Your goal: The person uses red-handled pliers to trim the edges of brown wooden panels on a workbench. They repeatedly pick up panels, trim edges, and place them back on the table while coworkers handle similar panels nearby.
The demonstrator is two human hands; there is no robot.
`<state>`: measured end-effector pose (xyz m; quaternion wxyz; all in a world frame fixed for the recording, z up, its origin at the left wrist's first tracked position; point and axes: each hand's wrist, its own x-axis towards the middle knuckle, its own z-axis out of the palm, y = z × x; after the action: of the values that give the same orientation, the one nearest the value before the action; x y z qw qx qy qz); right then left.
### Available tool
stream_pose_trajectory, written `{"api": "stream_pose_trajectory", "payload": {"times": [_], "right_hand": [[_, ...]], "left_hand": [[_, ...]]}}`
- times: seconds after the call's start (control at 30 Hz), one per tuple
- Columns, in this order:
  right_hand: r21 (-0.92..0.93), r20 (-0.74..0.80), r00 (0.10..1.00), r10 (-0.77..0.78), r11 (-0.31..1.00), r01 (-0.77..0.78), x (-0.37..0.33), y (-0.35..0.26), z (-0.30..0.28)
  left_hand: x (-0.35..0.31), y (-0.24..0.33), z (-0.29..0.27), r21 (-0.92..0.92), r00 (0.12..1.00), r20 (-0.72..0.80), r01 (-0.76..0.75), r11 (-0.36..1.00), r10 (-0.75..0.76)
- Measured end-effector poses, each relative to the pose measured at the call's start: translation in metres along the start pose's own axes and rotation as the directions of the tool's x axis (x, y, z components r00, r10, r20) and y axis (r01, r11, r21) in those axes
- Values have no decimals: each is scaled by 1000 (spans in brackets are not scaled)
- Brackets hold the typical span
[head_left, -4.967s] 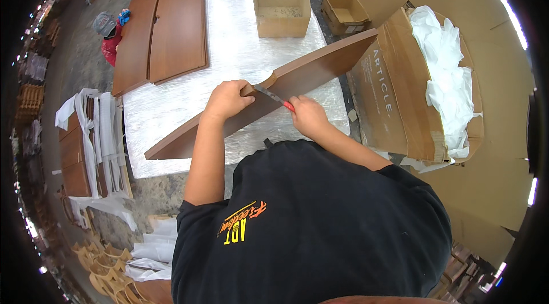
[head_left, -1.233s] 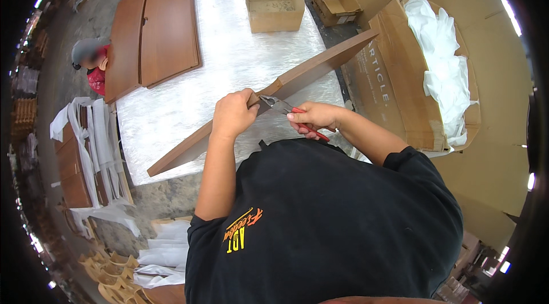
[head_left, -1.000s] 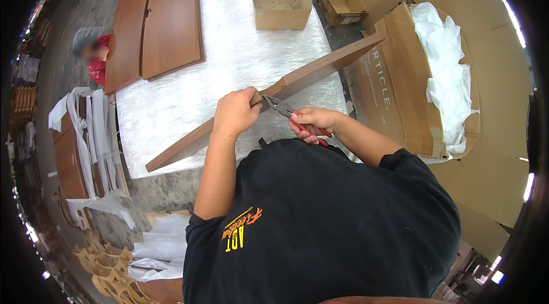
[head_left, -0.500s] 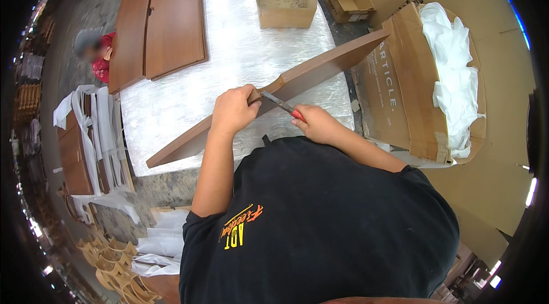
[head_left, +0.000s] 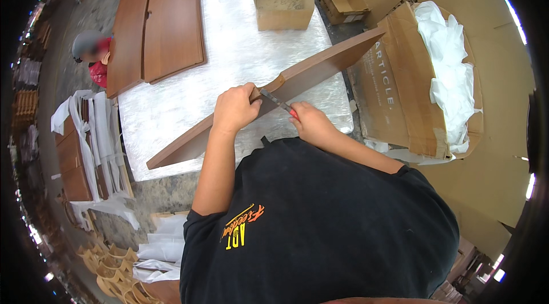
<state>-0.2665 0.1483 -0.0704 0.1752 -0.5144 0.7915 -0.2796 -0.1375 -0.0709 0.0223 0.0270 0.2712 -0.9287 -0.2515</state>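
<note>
A brown wooden panel [head_left: 334, 63] stands on edge, slanting across the front of the wrapped table, with a curved notch in its upper edge. My left hand [head_left: 235, 108] is closed over that edge just left of the notch, its thumb beside a light brown patch. In my right hand [head_left: 313, 121] is a red-handled hand tool [head_left: 277, 100] with a flat grey metal end; its exact kind is unclear. The metal end points up and left and meets the panel edge close to my left fingers. My right fingers wrap the handle and hide most of it.
Two brown panels [head_left: 174, 21] lie at the far left of the plastic-covered table [head_left: 229, 35]. An open cardboard box [head_left: 283, 12] sits at its far side. A large carton [head_left: 394, 92] with white wrapping stands at the right. A person [head_left: 98, 61] is beyond the left edge.
My right hand has shifted slightly up and left along with the tool, covering more of the red handle. My left hand and the panel have hardly moved.
</note>
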Motion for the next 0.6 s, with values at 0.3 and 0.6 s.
{"api": "stream_pose_trajectory", "payload": {"times": [0.3, 0.6], "right_hand": [[-22, 24, 999, 49, 999, -48, 0, -20, -7], [-13, 12, 1000, 14, 1000, -14, -10, -14, -3]], "left_hand": [[-6, 2, 0, 2, 1000, -3, -14, 1000, 14], [-13, 5, 3, 6, 999, -29, -21, 1000, 22]]}}
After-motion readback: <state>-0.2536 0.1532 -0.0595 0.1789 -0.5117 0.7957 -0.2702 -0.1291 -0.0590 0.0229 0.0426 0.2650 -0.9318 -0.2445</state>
